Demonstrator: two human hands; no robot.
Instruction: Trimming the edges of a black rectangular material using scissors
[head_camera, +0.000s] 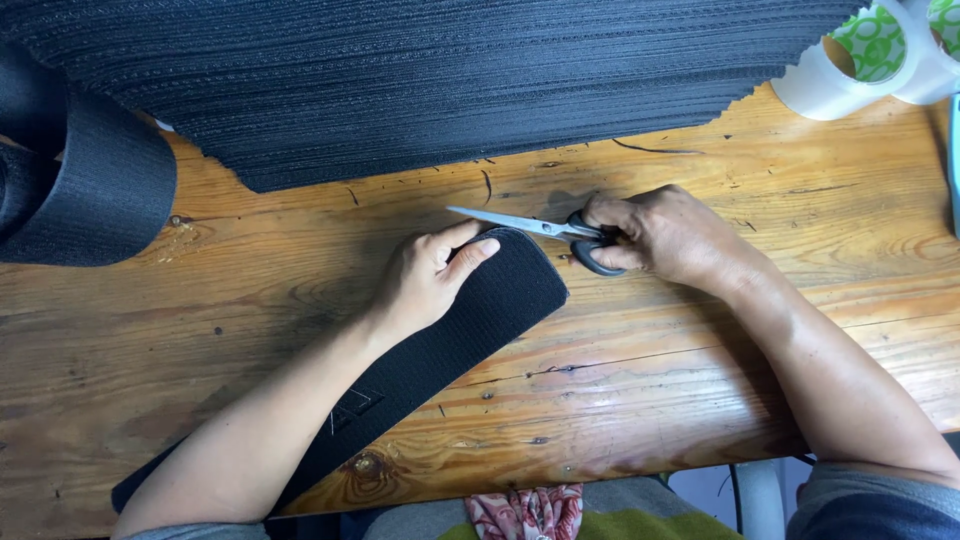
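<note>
Scissors (530, 227) lengthwise left-right, tips pointing left

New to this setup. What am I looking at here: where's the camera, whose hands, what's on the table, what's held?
There is one picture, taken by a camera worn on a person's head and looking down at their own two bare hands. No machine is involved.

The surface is a wooden table. The left hand presses down on the rounded end of a long black strap that lies diagonally across the table. The right hand holds a pair of scissors, fingers through the dark handles, blades pointing left along the strap's end.

Around them: a large sheet of black ribbed material across the top, a roll of black webbing at the left edge, and rolls of tape at the top right.
</note>
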